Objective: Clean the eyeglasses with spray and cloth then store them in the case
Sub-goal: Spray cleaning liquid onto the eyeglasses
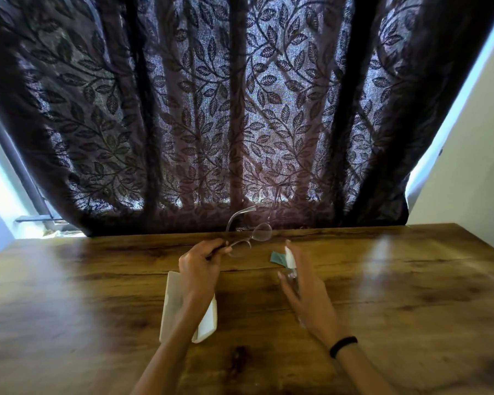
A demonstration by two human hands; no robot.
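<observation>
Wooden table (411,283), glossy, with window glare on both sides. A dark leaf-patterned curtain (211,109) hangs behind its far edge.

Left hand (201,265): raised above the table near the middle of the far edge, fingers curled round one end of the clear-framed eyeglasses (261,232). The glasses are held up off the surface. Their temples are unfolded and point up and away toward the curtain, and one lens is seen against the curtain hem.

Right hand (305,292): just right of the left hand and apart from it. It holds a small spray bottle (291,259) with a white top and a clear body. One fingertip is at the top of the sprayer and the other fingers lie loosely along the body. This area is motion-blurred, so I cannot tell the exact grip. The nozzle sits just right of the glasses, not touching them. There is a black band (343,346) on the right wrist.

Teal cloth (276,258): folded and flat on the table just behind the bottle, near the far edge.

White glasses case (171,300): lies open on the table, left of centre and partly under the left forearm.
</observation>
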